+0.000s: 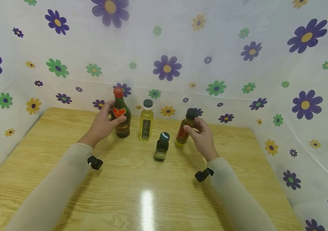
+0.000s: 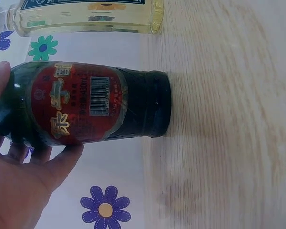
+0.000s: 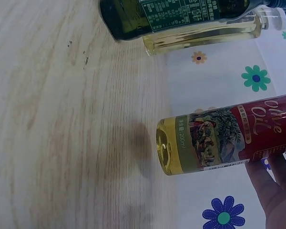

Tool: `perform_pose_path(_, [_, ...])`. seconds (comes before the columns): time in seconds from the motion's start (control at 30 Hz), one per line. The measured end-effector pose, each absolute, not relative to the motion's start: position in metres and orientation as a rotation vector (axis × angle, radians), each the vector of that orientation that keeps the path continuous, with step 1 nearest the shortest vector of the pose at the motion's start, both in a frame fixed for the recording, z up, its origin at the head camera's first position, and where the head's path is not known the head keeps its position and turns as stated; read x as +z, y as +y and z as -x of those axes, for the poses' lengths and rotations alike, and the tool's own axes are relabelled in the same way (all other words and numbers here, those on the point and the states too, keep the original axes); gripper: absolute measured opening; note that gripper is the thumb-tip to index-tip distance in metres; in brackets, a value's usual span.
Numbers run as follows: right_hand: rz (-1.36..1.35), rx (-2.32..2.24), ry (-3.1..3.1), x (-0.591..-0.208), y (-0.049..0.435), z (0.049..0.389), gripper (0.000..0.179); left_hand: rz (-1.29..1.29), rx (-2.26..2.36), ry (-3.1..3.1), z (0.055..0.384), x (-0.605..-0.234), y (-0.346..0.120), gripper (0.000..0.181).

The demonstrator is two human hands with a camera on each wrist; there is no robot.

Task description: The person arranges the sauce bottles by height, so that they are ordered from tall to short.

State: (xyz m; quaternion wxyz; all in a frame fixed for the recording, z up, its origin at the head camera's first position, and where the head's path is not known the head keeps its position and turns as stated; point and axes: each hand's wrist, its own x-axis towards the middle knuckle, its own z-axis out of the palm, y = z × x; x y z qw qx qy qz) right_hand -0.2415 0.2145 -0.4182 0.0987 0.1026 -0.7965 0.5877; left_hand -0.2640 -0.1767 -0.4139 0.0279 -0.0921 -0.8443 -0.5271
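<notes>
My left hand [image 1: 101, 123] grips the red-capped bottle [image 1: 120, 112], its thumb across the front and its fingers curled round the far side. My right hand [image 1: 204, 138] pinches the olive oil [image 1: 183, 131] between a thumb on the red label and fingers behind it. That bottle slants, its dark cap toward one o'clock; I cannot tell whether its base touches the table [image 1: 123, 195].

With the small bottle [image 1: 161, 149] as the clock's centre, the red-capped bottle is at ten o'clock, the clear bottle [image 1: 146, 121] with yellow oil at eleven, and the olive oil at two. The small bottle and the clear bottle stand on the wood, apart from my fingers. My left wrist view shows a barcode on the red-capped bottle's red label. Flowered cloth [image 1: 141, 41] hangs beyond the table at twelve o'clock, and my pale sleeves [image 1: 52, 183] reach in from seven and five.
</notes>
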Motion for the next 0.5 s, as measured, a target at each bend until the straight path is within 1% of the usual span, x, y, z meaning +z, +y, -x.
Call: perform_pose_path(0.5, [-0.427,1.723,-2.341,-0.421,0.190,0.262,0.035,0.286,-1.613,-2.615,0.266,-0.413,-0.176,0.079])
